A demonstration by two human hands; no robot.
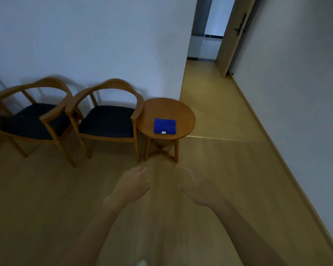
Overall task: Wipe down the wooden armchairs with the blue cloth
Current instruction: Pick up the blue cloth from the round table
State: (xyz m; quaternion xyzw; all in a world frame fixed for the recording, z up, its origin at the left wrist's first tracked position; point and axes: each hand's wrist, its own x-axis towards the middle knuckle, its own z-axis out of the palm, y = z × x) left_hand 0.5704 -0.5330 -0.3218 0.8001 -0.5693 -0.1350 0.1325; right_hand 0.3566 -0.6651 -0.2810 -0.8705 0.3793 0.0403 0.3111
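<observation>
The fingers (140, 170) of the left hand (132, 184) are loosely spread and hold nothing. The right hand (197, 191) is blurred, but it also looks open and empty, with the thumb pointing inward. Both hands hang above the bare floor (46, 198), apart from each other and touching nothing.

Ahead of the fingers, well apart from them, stands a small round table (167, 110). On its surface lies the blue cloth (164, 126), folded into a neat square, nearer to the front edge. A small white tag (163, 132) shows at the front edge of the cloth; if something is written on it, it is too small to read. I see no other label or writing in the room.

Ahead and to the left of the fingers is the nearer armchair (108, 116), its arm just beside the table edge, maybe touching it. A second armchair (35, 116) stands further to the left, close to the first. Both have a curved wooden frame and a dark seat, and both stand against the wall.

I judge that the step now is to fetch the cloth, and no wiping has begun. To do it well, the person should step closer, take the cloth from above with one hand, pinching the whole fold so it does not open, and start with the nearer chair.
</observation>
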